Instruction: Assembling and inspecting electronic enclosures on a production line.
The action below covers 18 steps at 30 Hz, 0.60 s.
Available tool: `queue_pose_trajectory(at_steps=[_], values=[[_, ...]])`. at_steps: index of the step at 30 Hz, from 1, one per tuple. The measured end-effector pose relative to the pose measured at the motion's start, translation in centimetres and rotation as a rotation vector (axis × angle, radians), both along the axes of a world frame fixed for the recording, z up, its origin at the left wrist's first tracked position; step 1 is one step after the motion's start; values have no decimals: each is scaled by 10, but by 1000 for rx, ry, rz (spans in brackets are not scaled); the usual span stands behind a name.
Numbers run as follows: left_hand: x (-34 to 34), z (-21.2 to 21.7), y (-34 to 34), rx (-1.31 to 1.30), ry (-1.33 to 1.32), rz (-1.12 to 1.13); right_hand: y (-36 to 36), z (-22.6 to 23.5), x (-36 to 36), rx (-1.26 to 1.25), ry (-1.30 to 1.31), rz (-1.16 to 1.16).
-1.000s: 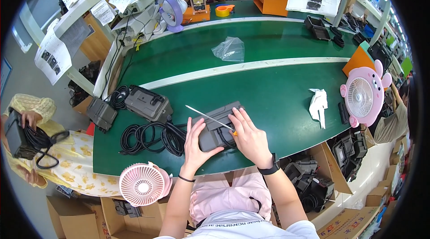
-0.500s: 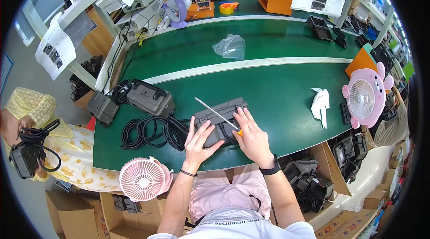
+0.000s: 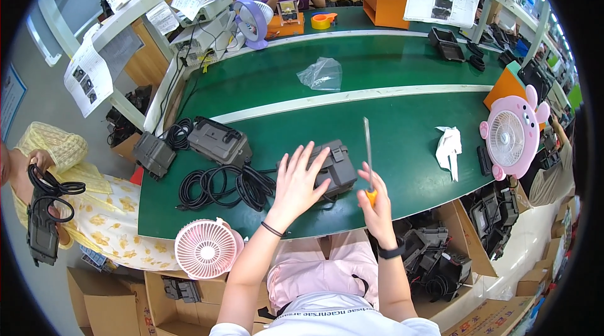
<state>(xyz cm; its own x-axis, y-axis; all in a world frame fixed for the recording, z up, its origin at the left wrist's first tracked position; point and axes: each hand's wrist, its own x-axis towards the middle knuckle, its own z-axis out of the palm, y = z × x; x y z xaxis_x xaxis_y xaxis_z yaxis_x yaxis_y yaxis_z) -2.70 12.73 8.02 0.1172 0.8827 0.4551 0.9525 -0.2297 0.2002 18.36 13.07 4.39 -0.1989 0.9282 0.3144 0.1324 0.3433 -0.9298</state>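
Observation:
A dark grey plastic box (image 3: 340,169) lies on the green table in front of me. My left hand (image 3: 299,185) rests on its left part, fingers spread, hiding much of that side. To the right of the box, my right hand (image 3: 377,213) is closed around a screwdriver (image 3: 369,160) with an orange handle, its long metal shaft pointing up and away from me. Left of my left hand lies a coiled black cable (image 3: 220,188); whether it joins the box is hidden. Two more grey boxes, one larger (image 3: 220,141) and one smaller (image 3: 153,155), sit farther left.
A pink fan (image 3: 207,249) stands at the near left edge, another pink fan (image 3: 511,138) at the right. White tissue (image 3: 448,150) and a clear plastic bag (image 3: 322,74) lie on the table. At far left a person (image 3: 56,147) holds a grey box with cable. Cartons (image 3: 104,301) stand below.
My right hand has lifted off the box and moved right, turning the screwdriver more upright. My left hand has slid right and farther onto the box, its fingers spreading.

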Motion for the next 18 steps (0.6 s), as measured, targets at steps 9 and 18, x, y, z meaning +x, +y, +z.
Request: queue_pose_trajectory(at_steps=[9, 18], values=[[-5, 11, 25, -257, -112, 89, -54, -4, 60, -329, -389, 39], [-9, -13, 4, 142, -300, 172, -74, 5, 53, -51, -325, 33]])
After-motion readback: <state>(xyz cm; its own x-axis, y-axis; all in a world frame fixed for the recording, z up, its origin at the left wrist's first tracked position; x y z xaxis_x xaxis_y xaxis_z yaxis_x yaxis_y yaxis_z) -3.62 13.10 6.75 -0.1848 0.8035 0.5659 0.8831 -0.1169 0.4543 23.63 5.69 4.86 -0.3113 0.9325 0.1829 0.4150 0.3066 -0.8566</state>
